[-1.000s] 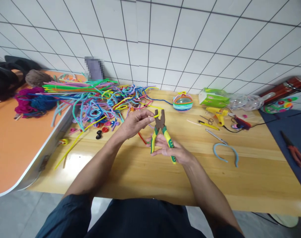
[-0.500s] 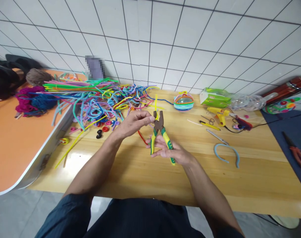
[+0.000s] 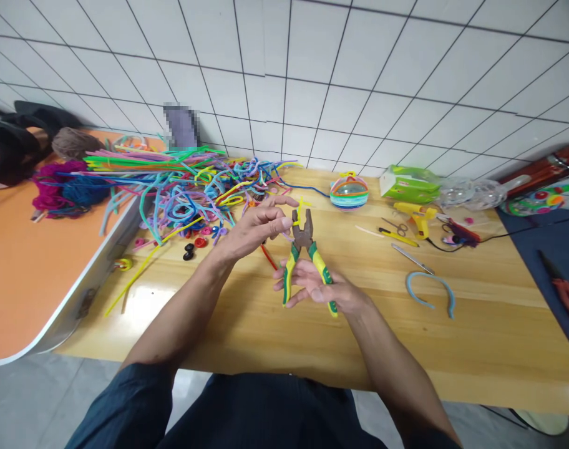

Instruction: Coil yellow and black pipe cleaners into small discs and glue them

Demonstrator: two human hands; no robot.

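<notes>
My right hand [image 3: 324, 288] holds a pair of pliers [image 3: 305, 238] by its yellow and green handles, with the dark jaws apart and pointing away from me. Just left of the jaws, my left hand [image 3: 261, 229] pinches a short yellow pipe cleaner [image 3: 299, 209] between thumb and fingers. Part of this piece lies against the left jaw; its lower end is hidden by the fingers. Below the left hand, a bit of red pipe cleaner [image 3: 268, 255] shows near the table.
A heap of coloured pipe cleaners [image 3: 181, 187] lies at the back left. Behind the pliers sits a striped ball-like craft piece [image 3: 349, 192]. To the right are a yellow glue gun [image 3: 418, 218], a utility knife [image 3: 399, 237], scissors [image 3: 397, 227] and a curved blue pipe cleaner [image 3: 429, 277].
The yellow pipe cleaner, upright before, now looks bent and shorter above the jaws. My left index finger has lifted and stretched toward it. The plier handles are spread a little wider.
</notes>
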